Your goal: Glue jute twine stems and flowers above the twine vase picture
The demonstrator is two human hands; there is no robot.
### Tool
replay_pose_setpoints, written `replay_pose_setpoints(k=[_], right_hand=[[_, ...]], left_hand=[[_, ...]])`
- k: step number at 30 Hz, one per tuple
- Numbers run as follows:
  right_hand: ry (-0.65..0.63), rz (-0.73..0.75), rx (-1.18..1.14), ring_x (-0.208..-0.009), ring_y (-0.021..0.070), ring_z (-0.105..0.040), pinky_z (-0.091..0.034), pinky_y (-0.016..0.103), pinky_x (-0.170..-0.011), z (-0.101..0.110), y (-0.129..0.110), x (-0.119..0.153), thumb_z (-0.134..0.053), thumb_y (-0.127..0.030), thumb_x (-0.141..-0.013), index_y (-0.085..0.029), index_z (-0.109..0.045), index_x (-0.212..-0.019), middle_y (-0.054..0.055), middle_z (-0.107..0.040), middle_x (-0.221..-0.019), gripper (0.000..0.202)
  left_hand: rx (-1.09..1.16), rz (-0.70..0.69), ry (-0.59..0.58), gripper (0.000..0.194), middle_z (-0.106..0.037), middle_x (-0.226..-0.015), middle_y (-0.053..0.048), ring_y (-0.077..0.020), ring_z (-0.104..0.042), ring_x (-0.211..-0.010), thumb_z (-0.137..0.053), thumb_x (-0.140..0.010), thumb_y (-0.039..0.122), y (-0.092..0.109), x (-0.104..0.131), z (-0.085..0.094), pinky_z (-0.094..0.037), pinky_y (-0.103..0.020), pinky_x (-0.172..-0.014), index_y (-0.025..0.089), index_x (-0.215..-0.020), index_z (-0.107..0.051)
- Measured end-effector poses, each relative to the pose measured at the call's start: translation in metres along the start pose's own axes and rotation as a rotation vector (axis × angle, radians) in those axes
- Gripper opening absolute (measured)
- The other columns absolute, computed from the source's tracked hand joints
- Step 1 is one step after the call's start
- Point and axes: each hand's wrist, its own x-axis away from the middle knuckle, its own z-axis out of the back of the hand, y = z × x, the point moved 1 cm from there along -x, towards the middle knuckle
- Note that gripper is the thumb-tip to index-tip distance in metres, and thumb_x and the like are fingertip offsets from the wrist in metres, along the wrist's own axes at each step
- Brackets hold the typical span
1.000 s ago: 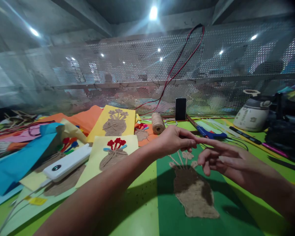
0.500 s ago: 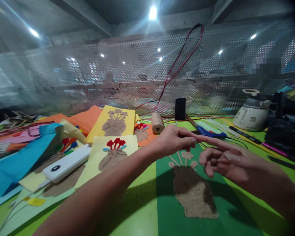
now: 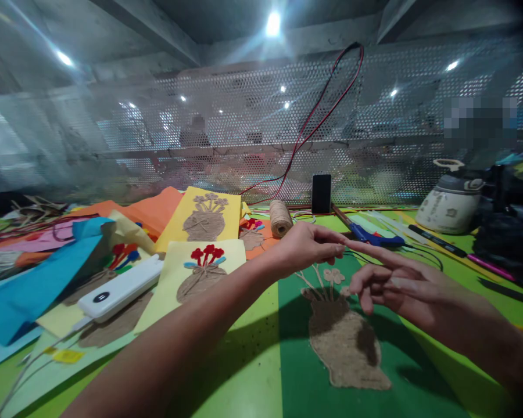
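Note:
Above the dark green sheet (image 3: 296,360), my left hand (image 3: 311,249) is closed in a pinch at the tip of my right index finger; anything between the fingertips is too small to make out. My right hand (image 3: 401,281) has its index finger stretched out and the other fingers loosely bent and apart. Below both hands lies a brown vase shape of jute-like material (image 3: 353,348), with a narrow neck and wider body. Pale twine stems and a twine flower (image 3: 333,276) rise from its neck, partly covered by my right hand's fingers.
Left are a yellow vase card (image 3: 174,232), a pale yellow card with red flowers (image 3: 239,249) and a white power bank (image 3: 117,290). Behind stand a twine spool (image 3: 280,219) and a phone (image 3: 321,194). A blue-handled tool (image 3: 375,237), black marker (image 3: 438,240) and bottle (image 3: 448,209) are right.
My right hand has shifted slightly left, its bent fingers now covering the right-hand twine flower. The pinch at the right index fingertip stays about the same.

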Motion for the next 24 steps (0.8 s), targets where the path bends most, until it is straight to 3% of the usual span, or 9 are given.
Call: replay_pose_setpoints(k=[5, 10, 15, 20, 24], right_hand=[[0.008, -0.008, -0.001, -0.083, 0.0245, -0.063, -0.049, 0.04, -0.08, -0.005, -0.001, -0.001, -0.059, -0.03, -0.086, -0.025, -0.038, -0.148, 0.011, -0.069, -0.102, 0.066], [-0.012, 0.001, -0.05, -0.081, 0.0243, -0.063, -0.05, 0.039, -0.078, -0.003, -0.003, 0.001, -0.059, -0.036, -0.086, -0.024, -0.046, -0.144, 0.012, -0.069, -0.1, 0.061], [-0.067, 0.003, -0.053, -0.08, 0.0254, -0.064, -0.05, 0.04, -0.077, 0.001, -0.004, 0.002, -0.065, -0.04, -0.081, -0.028, -0.044, -0.144, 0.011, -0.069, -0.101, 0.068], [0.01, 0.022, 0.0, -0.077, 0.0245, -0.063, -0.048, 0.039, -0.078, -0.014, -0.012, 0.006, -0.068, -0.045, -0.079, -0.029, -0.049, -0.14, 0.009, -0.07, -0.098, 0.067], [-0.001, 0.02, 0.009, -0.078, 0.0241, -0.063, -0.047, 0.039, -0.078, -0.021, -0.015, 0.007, -0.068, -0.045, -0.078, -0.03, -0.048, -0.141, 0.008, -0.07, -0.099, 0.067]], left_hand=[[0.168, -0.045, -0.06, 0.019, -0.059, -0.06, 0.0, -0.0059, -0.05, -0.054, -0.072, -0.079, 0.023, 0.002, 0.003, 0.001, -0.035, -0.019, -0.05, 0.009, -0.092, -0.074], [0.222, -0.041, -0.099, 0.02, -0.066, -0.07, -0.003, -0.0052, -0.053, -0.056, -0.072, -0.08, 0.022, 0.002, 0.004, 0.003, -0.037, -0.02, -0.052, 0.009, -0.094, -0.074], [0.146, -0.07, -0.076, 0.014, -0.067, -0.069, -0.002, -0.0046, -0.053, -0.054, -0.066, -0.084, 0.017, 0.015, 0.009, 0.0, -0.039, -0.018, -0.051, 0.01, -0.094, -0.074], [0.051, -0.144, -0.081, 0.012, -0.06, -0.057, 0.003, -0.0037, -0.05, -0.049, -0.062, -0.085, 0.011, 0.026, 0.012, -0.002, -0.039, -0.017, -0.05, 0.009, -0.09, -0.073], [0.105, -0.1, -0.135, 0.016, -0.059, -0.056, 0.003, -0.0041, -0.049, -0.05, -0.06, -0.088, 0.014, 0.027, 0.013, -0.001, -0.037, -0.017, -0.049, 0.008, -0.097, -0.072]])
